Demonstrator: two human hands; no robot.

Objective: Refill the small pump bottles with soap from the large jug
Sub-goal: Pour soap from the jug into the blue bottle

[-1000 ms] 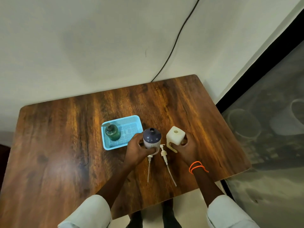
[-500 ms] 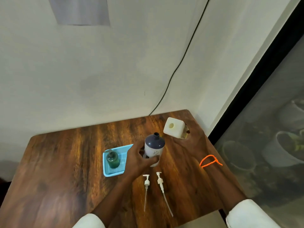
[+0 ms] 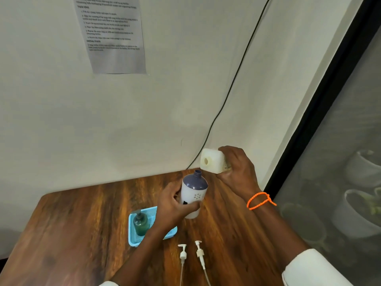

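Item: soap jug (image 3: pixel 214 163), pale, blocky — gripped by the right hand (image 3: pixel 237 170), fingers clamped over its top and far side. It is tipped on its side, long axis near level, open mouth facing about 9 o'clock, just above and to the 2 o'clock side of the bottle neck; likely poised to pour. No soap visible leaving it.

Item: white bottle with dark blue shoulder (image 3: pixel 193 195) — lifted off the table (image 3: pixel 82 234), left hand (image 3: pixel 175 205) wrapped tight round its lower body. Long axis nearly upright, leaning slightly toward 1 o'clock, open neck offered to the jug, seemingly to shorten the pour.

Item: two pump heads (image 3: pixel 191 252) with dip tubes, lying flat at 6 o'clock, tubes trailing toward the wearer, set clear of the pour.

Item: green pump bottle (image 3: pixel 141 222), pump on, upright in a blue tray (image 3: pixel 132 234) at 8 o'clock.
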